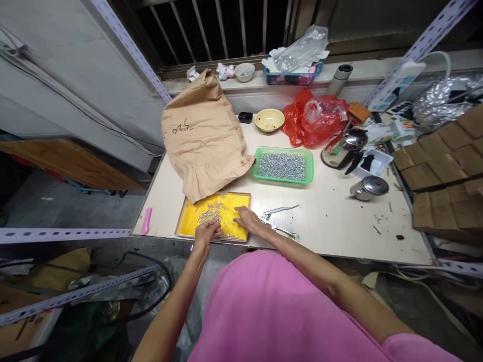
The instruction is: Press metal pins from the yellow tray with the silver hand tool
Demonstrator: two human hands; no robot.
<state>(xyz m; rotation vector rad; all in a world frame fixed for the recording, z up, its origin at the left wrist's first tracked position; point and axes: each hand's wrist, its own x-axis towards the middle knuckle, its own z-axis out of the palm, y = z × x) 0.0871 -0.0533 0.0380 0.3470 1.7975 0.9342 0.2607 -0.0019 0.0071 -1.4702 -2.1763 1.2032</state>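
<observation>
A shallow yellow tray (196,221) with a wooden rim lies at the table's front edge, with several small metal screws (210,211) scattered on it. My left hand (206,234) rests on the tray's near side, fingers curled together over some screws. My right hand (246,219) lies on the tray's right part, fingers bent and pressed down on the screws. A green basket (310,166) full of screws stands behind and to the right of the tray.
A large brown paper sack (204,136) leans over the tray's far edge. Metal pliers (281,221) lie right of my right hand. A pink handle (146,220), yellow bowl (269,119), red plastic bag (313,120), steel kettle (343,148), steel lid (369,187) and cardboard boxes (445,171) surround the table.
</observation>
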